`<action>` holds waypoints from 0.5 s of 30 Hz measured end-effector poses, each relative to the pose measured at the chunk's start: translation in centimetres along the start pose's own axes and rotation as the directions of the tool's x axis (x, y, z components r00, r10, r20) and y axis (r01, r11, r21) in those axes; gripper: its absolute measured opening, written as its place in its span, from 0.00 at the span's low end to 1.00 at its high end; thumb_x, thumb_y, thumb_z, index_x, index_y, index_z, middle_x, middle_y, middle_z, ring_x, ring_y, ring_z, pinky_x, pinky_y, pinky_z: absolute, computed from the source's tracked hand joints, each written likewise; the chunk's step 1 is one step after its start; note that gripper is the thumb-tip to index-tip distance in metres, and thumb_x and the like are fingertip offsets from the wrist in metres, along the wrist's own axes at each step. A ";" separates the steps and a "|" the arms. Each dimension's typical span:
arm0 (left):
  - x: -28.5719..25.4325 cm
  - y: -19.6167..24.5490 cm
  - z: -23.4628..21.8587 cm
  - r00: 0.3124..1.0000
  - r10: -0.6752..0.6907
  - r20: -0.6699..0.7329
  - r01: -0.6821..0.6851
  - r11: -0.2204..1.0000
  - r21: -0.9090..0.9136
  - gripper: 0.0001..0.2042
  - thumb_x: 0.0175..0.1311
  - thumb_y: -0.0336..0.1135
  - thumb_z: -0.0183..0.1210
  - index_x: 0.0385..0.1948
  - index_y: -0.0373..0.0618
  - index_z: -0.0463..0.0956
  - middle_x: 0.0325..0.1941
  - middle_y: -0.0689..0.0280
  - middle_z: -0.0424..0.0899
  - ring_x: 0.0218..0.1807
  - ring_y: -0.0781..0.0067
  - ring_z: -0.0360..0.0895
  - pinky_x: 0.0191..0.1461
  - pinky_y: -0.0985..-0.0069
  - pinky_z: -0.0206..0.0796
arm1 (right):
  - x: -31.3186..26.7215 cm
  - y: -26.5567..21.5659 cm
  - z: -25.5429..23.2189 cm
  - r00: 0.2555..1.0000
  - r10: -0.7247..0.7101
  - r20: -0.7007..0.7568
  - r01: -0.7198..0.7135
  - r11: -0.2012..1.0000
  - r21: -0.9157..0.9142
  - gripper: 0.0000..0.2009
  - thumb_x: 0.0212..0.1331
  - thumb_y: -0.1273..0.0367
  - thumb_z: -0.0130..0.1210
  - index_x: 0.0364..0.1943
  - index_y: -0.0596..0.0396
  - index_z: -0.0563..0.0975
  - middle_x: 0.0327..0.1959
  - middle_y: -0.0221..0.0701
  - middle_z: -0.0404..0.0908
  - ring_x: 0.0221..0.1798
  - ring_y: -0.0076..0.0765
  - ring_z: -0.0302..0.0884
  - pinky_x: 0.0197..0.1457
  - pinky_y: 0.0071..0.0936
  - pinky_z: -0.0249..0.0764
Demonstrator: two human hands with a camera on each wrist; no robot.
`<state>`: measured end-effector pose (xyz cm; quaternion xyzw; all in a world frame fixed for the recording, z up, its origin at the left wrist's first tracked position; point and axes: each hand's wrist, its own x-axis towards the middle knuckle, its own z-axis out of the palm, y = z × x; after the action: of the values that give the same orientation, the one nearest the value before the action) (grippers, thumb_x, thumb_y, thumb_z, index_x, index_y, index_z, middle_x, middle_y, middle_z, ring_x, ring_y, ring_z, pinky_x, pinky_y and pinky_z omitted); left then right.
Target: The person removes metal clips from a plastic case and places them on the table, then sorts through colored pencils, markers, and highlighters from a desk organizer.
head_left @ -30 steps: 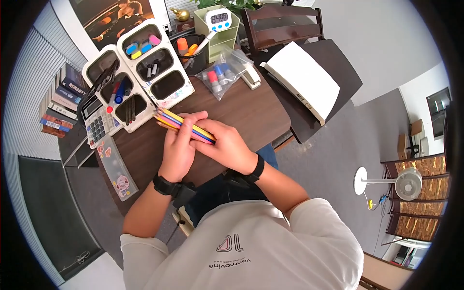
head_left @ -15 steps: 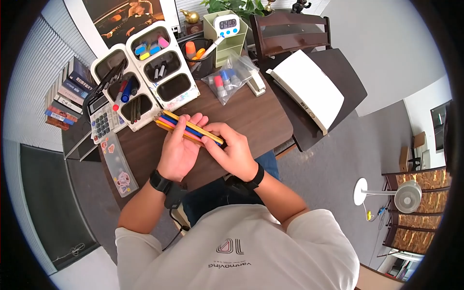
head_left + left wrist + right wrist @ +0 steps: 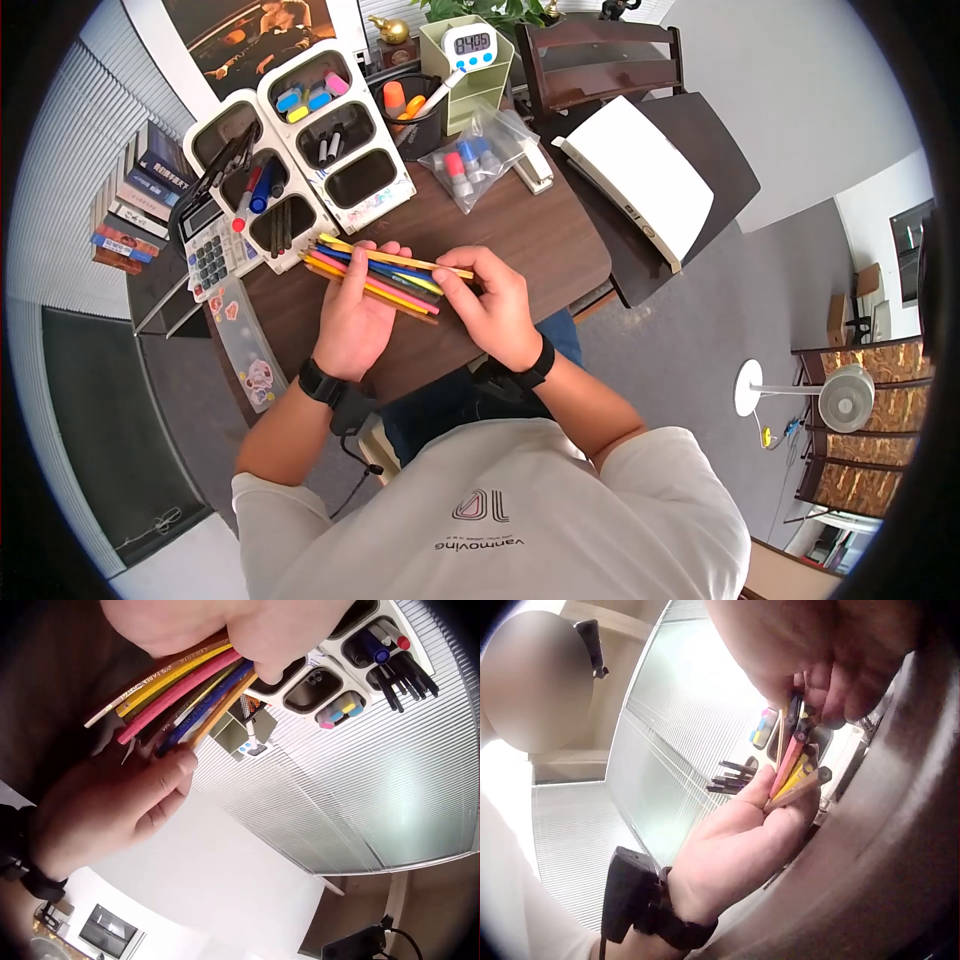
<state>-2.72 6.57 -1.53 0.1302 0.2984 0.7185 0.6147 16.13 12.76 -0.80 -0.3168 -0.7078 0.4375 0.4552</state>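
So the left hand (image 3: 352, 328) gripped fanned pencils (image 3: 405, 297) above the table (image 3: 535, 228), while the right hand (image 3: 497, 310) pinched one's end

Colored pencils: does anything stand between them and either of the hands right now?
Nothing visible does. The left hand already grips the colored pencils, and the right hand pinches one yellow pencil near its end.

The left hand (image 3: 232, 626), cut off by its wrist view's top edge, hides part of the pencils (image 3: 180, 699)
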 end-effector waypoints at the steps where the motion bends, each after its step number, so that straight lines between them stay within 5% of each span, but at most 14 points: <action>1: -0.1 0.1 -0.1 0.999 -0.012 -0.035 0.012 1.000 -0.003 0.12 0.84 0.43 0.52 0.56 0.46 0.74 0.59 0.58 0.82 0.66 0.59 0.78 0.74 0.55 0.69 | -0.1 0.5 0.2 0.998 0.008 -0.062 0.000 0.993 0.119 0.07 0.70 0.74 0.65 0.48 0.58 0.82 0.43 0.33 0.87 0.42 0.27 0.86 0.47 0.25 0.81; 4: -0.5 -0.2 -0.1 0.993 -0.050 -0.105 0.053 0.998 0.019 0.13 0.84 0.43 0.52 0.56 0.45 0.74 0.59 0.57 0.82 0.65 0.59 0.79 0.75 0.54 0.69 | -0.4 0.4 -0.2 0.982 0.084 -0.168 0.011 0.867 0.497 0.09 0.71 0.79 0.62 0.52 0.60 0.80 0.49 0.30 0.85 0.47 0.23 0.84 0.53 0.23 0.80; 6: -0.9 -0.2 0.0 0.995 -0.047 -0.086 0.048 0.999 0.010 0.13 0.84 0.42 0.52 0.56 0.44 0.73 0.59 0.56 0.82 0.64 0.60 0.79 0.74 0.53 0.70 | 0.1 -0.8 -0.3 0.953 -0.041 -0.301 0.153 0.920 0.361 0.09 0.69 0.79 0.65 0.50 0.59 0.82 0.46 0.31 0.86 0.46 0.25 0.85 0.52 0.24 0.81; 8: -1.1 -0.2 0.0 0.997 0.066 -0.042 -0.061 0.993 0.102 0.12 0.84 0.42 0.52 0.56 0.44 0.73 0.56 0.57 0.83 0.60 0.61 0.81 0.72 0.53 0.72 | 1.8 -2.3 -0.5 0.956 -0.186 -0.225 0.203 0.978 0.052 0.10 0.65 0.78 0.68 0.48 0.58 0.84 0.43 0.33 0.88 0.45 0.30 0.87 0.51 0.26 0.81; 10: -1.4 0.2 1.1 0.980 0.198 -0.014 -0.192 0.966 0.173 0.09 0.85 0.39 0.50 0.52 0.44 0.70 0.45 0.62 0.80 0.53 0.65 0.81 0.69 0.56 0.74 | 4.3 -3.1 0.1 0.936 -0.334 -0.108 0.312 0.933 -0.177 0.12 0.61 0.75 0.69 0.48 0.55 0.84 0.42 0.39 0.87 0.45 0.46 0.87 0.51 0.35 0.83; 13: -1.4 0.7 0.6 0.836 0.484 0.259 -0.547 0.691 0.473 0.05 0.84 0.30 0.48 0.50 0.40 0.70 0.45 0.60 0.79 0.50 0.68 0.80 0.68 0.58 0.73 | 7.3 -1.6 1.8 0.924 -0.383 0.015 0.378 0.903 -0.203 0.12 0.63 0.74 0.67 0.50 0.55 0.84 0.41 0.39 0.88 0.43 0.46 0.87 0.48 0.37 0.83; 15: -1.5 0.9 0.7 0.791 0.515 0.331 -0.605 0.574 0.552 0.04 0.82 0.28 0.48 0.49 0.40 0.70 0.45 0.60 0.79 0.49 0.69 0.80 0.69 0.59 0.73 | 8.4 -0.5 2.8 0.909 -0.383 0.163 0.411 0.887 -0.209 0.11 0.64 0.73 0.65 0.50 0.54 0.83 0.40 0.41 0.87 0.43 0.52 0.86 0.47 0.43 0.83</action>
<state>-2.71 5.25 -0.18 0.4640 0.4229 0.7213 0.2925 10.33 18.73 2.14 -0.1912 -0.8304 0.2646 0.4514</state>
